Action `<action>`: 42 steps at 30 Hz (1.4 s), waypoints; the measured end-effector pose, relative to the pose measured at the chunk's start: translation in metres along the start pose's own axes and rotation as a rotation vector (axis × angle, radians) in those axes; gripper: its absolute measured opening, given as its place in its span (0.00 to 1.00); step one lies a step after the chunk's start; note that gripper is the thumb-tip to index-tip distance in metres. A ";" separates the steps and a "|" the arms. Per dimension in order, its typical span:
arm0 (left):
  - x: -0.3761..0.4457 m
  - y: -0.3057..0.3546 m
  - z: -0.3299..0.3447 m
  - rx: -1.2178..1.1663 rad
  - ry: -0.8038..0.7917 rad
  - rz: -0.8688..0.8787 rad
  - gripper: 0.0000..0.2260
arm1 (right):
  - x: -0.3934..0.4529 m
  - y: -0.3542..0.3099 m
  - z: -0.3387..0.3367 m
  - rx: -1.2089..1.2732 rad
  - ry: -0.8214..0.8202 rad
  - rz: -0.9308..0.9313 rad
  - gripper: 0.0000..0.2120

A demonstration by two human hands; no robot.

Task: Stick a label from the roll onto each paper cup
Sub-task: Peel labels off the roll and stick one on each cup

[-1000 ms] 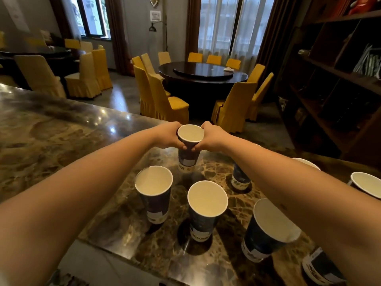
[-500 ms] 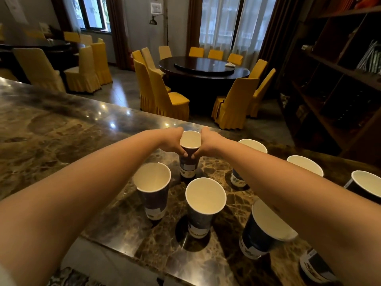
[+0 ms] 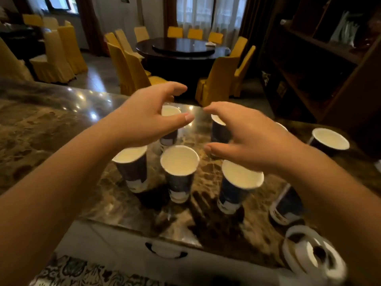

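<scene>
Two bare hands hovered over the cups in the single head view, and neither held anything. The left hand [image 3: 144,118] was spread, its fingers loosely curved and its thumb stretched out, above a far cup [image 3: 169,124] whose white inside showed between thumb and fingers; whether it brushed the rim could not be told through the motion blur. The right hand [image 3: 249,141] was likewise spread, fingers curved and pointing left, thumb below them, in front of another far cup [image 3: 219,131] and apart from it as far as could be seen. Nearer the camera three paper cups stood upright on the marble counter [image 3: 51,129]: a left cup [image 3: 132,168], a middle cup [image 3: 179,172] and a right cup [image 3: 239,186], all dark blue outside, white inside, each with a pale patch low on its wall, too blurred to read. One more cup [image 3: 329,141] stood far right, and another [image 3: 285,207] was partly hidden under the right forearm. The label roll [image 3: 313,252], a white ring, lay flat on the counter at the lower right, near that forearm and well apart from both hands.
</scene>
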State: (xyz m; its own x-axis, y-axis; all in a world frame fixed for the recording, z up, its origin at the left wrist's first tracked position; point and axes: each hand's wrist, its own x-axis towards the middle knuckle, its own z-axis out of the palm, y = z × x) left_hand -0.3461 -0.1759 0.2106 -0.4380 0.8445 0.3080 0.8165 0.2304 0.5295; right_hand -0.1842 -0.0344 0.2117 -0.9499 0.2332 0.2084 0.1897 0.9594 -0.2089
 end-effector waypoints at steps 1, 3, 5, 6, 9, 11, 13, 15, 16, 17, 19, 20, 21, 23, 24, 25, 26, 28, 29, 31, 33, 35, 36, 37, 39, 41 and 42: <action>-0.020 0.015 0.006 -0.089 0.004 0.063 0.27 | -0.033 0.001 -0.005 0.029 0.028 0.008 0.32; -0.054 0.038 0.029 -0.198 -0.056 0.170 0.20 | -0.090 0.009 -0.003 0.087 0.042 0.069 0.27; -0.075 0.055 0.062 -0.235 -0.166 0.208 0.18 | -0.139 0.023 0.009 0.108 0.057 0.158 0.21; -0.082 0.061 0.082 -0.254 -0.219 0.203 0.17 | -0.160 0.031 0.018 0.122 0.082 0.206 0.18; -0.095 0.068 0.150 -0.283 -0.343 0.142 0.15 | -0.219 0.058 0.050 0.214 0.167 0.370 0.08; -0.105 0.069 0.194 -0.260 -0.407 0.112 0.15 | -0.247 0.072 0.073 0.165 0.164 0.462 0.08; -0.115 0.074 0.229 -0.243 -0.477 0.115 0.17 | -0.267 0.085 0.092 0.059 0.128 0.519 0.10; -0.123 0.083 0.254 -0.228 -0.542 0.107 0.18 | -0.281 0.094 0.106 0.012 0.107 0.555 0.16; -0.124 0.088 0.264 -0.213 -0.553 0.097 0.19 | -0.286 0.098 0.110 0.025 0.111 0.582 0.20; -0.124 0.092 0.272 -0.187 -0.544 0.104 0.20 | -0.290 0.101 0.114 0.052 0.119 0.614 0.24; -0.122 0.101 0.286 -0.116 -0.508 0.158 0.20 | -0.294 0.106 0.119 0.103 0.125 0.638 0.28; -0.120 0.106 0.291 -0.095 -0.496 0.165 0.20 | -0.295 0.109 0.122 0.121 0.115 0.632 0.28; -0.118 0.110 0.296 -0.090 -0.491 0.148 0.19 | -0.295 0.112 0.124 0.132 0.103 0.617 0.28; -0.116 0.117 0.304 -0.142 -0.487 0.055 0.17 | -0.296 0.120 0.126 0.138 0.082 0.572 0.27; -0.117 0.120 0.308 -0.194 -0.480 -0.005 0.16 | -0.296 0.123 0.127 0.137 0.072 0.549 0.26; -0.117 0.124 0.310 -0.248 -0.463 -0.056 0.16 | -0.297 0.126 0.128 0.135 0.063 0.524 0.25; -0.117 0.126 0.313 -0.290 -0.444 -0.096 0.16 | -0.297 0.129 0.130 0.133 0.057 0.495 0.24; -0.115 0.131 0.317 -0.349 -0.411 -0.149 0.17 | -0.299 0.134 0.133 0.145 0.059 0.430 0.21; -0.113 0.133 0.319 -0.389 -0.401 -0.181 0.16 | -0.300 0.136 0.136 0.155 0.066 0.396 0.19; -0.110 0.137 0.323 -0.522 -0.395 -0.287 0.12 | -0.302 0.140 0.141 0.159 0.089 0.345 0.18; -0.108 0.140 0.325 -0.634 -0.395 -0.389 0.08 | -0.304 0.142 0.144 0.168 0.121 0.328 0.18; -0.109 0.141 0.325 -0.684 -0.387 -0.443 0.04 | -0.305 0.143 0.145 0.217 0.156 0.313 0.18; -0.111 0.141 0.324 -0.703 -0.378 -0.449 0.04 | -0.306 0.144 0.145 0.248 0.176 0.302 0.18; -0.113 0.141 0.321 -0.714 -0.370 -0.439 0.05 | -0.306 0.144 0.144 0.276 0.198 0.289 0.18; -0.117 0.140 0.315 -0.700 -0.369 -0.388 0.04 | -0.305 0.145 0.139 0.328 0.241 0.254 0.15; -0.119 0.138 0.305 -0.672 -0.378 -0.337 0.03 | -0.301 0.145 0.131 0.369 0.267 0.214 0.13; -0.120 0.138 0.301 -0.670 -0.384 -0.323 0.03 | -0.298 0.144 0.126 0.375 0.274 0.196 0.12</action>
State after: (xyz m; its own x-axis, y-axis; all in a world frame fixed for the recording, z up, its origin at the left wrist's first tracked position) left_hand -0.0679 -0.0998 0.0088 -0.3549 0.9200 -0.1661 0.2227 0.2557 0.9408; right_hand 0.0943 0.0145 -0.0012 -0.7958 0.4846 0.3631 0.2080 0.7819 -0.5877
